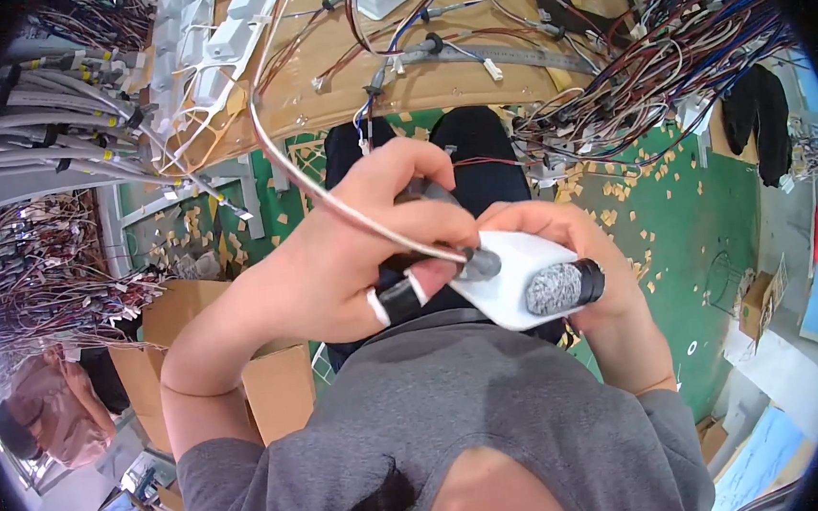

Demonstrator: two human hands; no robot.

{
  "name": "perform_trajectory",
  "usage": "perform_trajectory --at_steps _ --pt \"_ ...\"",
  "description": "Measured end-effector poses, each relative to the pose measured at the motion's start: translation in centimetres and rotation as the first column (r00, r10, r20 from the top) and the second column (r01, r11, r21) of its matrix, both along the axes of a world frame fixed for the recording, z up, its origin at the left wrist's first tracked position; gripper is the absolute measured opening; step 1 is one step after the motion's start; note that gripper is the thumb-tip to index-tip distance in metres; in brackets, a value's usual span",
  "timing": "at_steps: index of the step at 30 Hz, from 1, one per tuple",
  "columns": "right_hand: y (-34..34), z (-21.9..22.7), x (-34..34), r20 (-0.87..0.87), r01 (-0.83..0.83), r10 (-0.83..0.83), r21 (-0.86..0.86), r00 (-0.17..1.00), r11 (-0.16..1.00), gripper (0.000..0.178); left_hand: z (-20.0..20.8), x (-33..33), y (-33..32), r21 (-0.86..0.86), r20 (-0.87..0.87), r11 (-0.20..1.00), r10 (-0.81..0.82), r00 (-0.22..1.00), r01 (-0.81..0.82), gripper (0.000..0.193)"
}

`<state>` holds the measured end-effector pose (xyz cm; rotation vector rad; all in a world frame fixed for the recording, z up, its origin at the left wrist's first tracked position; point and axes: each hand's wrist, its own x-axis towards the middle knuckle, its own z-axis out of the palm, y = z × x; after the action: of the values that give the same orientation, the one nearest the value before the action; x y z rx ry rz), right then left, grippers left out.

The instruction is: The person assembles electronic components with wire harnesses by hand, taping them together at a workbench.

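Observation:
In front of my chest, my right hand (571, 238) grips a white plastic housing (503, 296). A grey mottled wrap bound with black tape, apparently round my right thumb, lies across its face. A grey grommet (480, 265) sits at the housing's left side, with a pale cable (328, 199) running into it. My left hand (392, 223) is closed around the cable close to the grommet, its thumb wrapped in black and white tape. Something dark shows between the left fingers; its kind is mostly hidden. The cable arcs over my left hand up to the workbench.
A brown-topped workbench (310, 100) lies ahead with wire harnesses, a steel ruler (518, 56) and white housings (229, 39). Grey cable bundles (62, 119) hang at left, coloured wire bundles (646, 93) at right. Cardboard boxes (280, 390) stand at left, near another person (56, 408).

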<state>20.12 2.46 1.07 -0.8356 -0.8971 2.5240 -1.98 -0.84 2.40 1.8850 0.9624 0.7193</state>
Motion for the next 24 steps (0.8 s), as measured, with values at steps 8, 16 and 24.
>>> perform_trajectory --at_steps 8,16,24 --pt "0.3 0.9 -0.4 0.148 -0.035 -0.063 0.582 0.987 0.813 0.038 2.4 -0.2 -0.1 -0.19 -0.073 0.982 0.004 0.997 -0.018 0.02" --pt "-0.8 0.9 -1.3 0.158 -0.105 -0.347 0.981 0.924 0.164 0.045 1.9 0.5 -1.8 -0.335 0.019 0.924 0.2 0.98 -0.182 0.017" --pt "-0.8 -0.3 -0.9 0.006 -0.142 -0.444 0.952 0.896 -0.273 0.061 3.9 1.3 -1.9 -0.828 0.114 0.541 0.422 0.9 -0.149 0.031"
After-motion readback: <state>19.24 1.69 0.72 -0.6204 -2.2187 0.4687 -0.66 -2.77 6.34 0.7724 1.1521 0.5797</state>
